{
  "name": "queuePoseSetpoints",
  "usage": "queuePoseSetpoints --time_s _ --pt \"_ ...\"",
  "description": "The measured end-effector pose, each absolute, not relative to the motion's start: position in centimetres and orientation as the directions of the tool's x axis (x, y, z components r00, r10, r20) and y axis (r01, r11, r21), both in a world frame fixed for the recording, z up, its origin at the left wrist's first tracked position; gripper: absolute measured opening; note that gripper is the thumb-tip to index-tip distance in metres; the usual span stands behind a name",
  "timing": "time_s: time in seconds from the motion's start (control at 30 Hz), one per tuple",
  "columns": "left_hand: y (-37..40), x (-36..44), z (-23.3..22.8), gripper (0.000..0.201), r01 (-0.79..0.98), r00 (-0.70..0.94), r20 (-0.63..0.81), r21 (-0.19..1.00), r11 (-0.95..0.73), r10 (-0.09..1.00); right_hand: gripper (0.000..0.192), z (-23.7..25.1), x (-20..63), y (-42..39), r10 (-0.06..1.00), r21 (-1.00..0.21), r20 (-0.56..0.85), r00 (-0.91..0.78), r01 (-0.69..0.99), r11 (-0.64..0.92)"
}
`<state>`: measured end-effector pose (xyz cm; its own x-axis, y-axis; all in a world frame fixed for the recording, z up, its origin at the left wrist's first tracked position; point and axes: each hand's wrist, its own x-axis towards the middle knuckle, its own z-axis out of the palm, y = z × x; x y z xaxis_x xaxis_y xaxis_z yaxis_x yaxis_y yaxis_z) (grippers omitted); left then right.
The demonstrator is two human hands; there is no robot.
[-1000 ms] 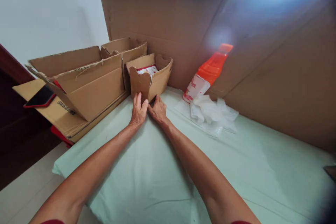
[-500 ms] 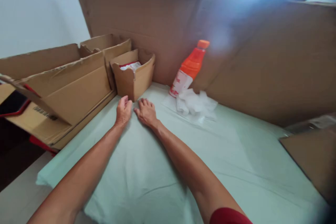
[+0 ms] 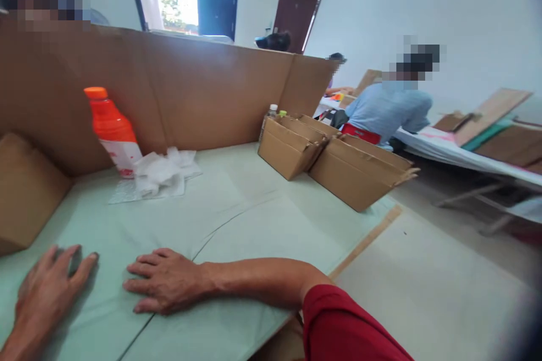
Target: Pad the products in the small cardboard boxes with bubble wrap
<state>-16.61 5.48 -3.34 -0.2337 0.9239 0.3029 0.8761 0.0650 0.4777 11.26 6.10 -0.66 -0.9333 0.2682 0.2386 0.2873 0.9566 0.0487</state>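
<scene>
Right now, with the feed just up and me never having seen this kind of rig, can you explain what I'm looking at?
There is no machine here. A camera worn on a person's head looks forward and down, so the two bare hands at the bottom are the wearer's own. The left hand and right hand both lie flat and open on a pale green sheet; neither holds anything. On the sheet stand an orange bottle beside crumpled white plastic, and open cardboard boxes to the right. A tall cardboard wall runs along the back. Another person in a blue shirt sits at a separate table beyond.
</scene>
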Motion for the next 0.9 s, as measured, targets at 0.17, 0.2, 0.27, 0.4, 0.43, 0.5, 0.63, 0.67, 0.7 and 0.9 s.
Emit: queuePoseSetpoints --time_s 0.17,0.2,0.27,0.4,0.43,0.5,0.63,0.67,0.7,0.9 --pt "2.2 -7.5 -5.8 0.053 0.927 0.014 0.358 0.345 -0.146 0.934 0.028 2.5 22.5 9.9 0.553 -0.129 0.246 -0.796 0.538 0.833" --pt "1.3 -5.1 -5.8 0.055 0.926 0.084 0.378 0.311 -0.212 0.922 0.029 4.0 25.2 11.4 0.655 -0.137 0.271 -0.705 0.646 0.751" --pt "-0.5 -0.4 -5.2 0.055 0.915 0.226 0.396 0.229 -0.334 0.89 0.036 7.7 30.9 14.7 0.799 -0.121 0.38 -0.466 0.831 0.543" --pt "-3.0 7.0 -3.0 0.064 0.814 0.477 0.319 0.191 -0.549 0.819 0.055 14.3 41.1 21.0 0.761 -0.049 0.631 -0.152 0.971 0.234" --pt "-3.3 8.1 -2.4 0.067 0.801 0.497 0.277 0.218 -0.558 0.822 0.054 15.1 43.2 22.4 0.746 -0.047 0.658 -0.1 0.984 0.173" --pt "-3.6 9.6 -1.5 0.069 0.783 0.511 0.21 0.286 -0.552 0.834 0.04 15.8 46.3 24.6 0.755 -0.073 0.655 -0.014 0.994 0.081" --pt "-3.7 10.0 -1.2 0.059 0.755 0.45 0.208 0.43 -0.495 0.868 0.04 15.0 48.3 26.2 0.839 -0.135 0.539 -0.066 0.977 0.164" --pt "-3.7 9.8 -1.4 0.056 0.744 0.413 0.235 0.471 -0.475 0.88 0.039 14.9 48.0 26.0 0.844 -0.139 0.527 -0.097 0.97 0.199" --pt "-3.6 9.5 -1.7 0.053 0.729 0.363 0.268 0.515 -0.451 0.893 0.035 14.8 47.4 25.5 0.844 -0.138 0.521 -0.128 0.963 0.231" --pt "-3.4 8.0 -2.7 0.053 0.577 -0.101 0.37 0.778 -0.248 0.924 0.017 15.6 43.7 16.0 0.831 -0.174 0.426 -0.358 0.869 0.464"
